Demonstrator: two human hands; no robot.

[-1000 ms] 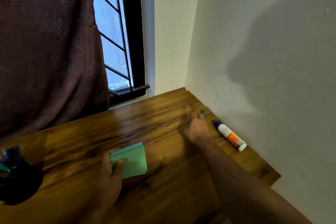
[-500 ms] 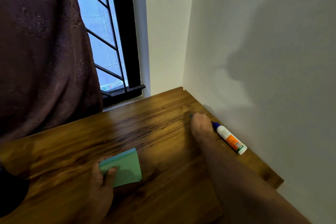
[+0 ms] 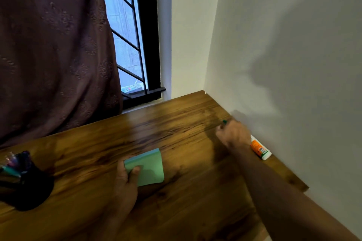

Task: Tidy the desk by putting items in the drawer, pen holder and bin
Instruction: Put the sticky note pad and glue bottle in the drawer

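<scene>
From the head view, the left hand [image 3: 125,178] pinches a green pad of sticky notes [image 3: 147,167] by its near corner, thumb on top, just above the wooden desk [image 3: 176,201]. The right hand [image 3: 233,135] is curled round a small green-tipped item [image 3: 224,121] by the wall, beside a glue bottle [image 3: 260,148] lying on the desk's right edge. A dark pen holder [image 3: 29,186] with pens stands far left.
</scene>
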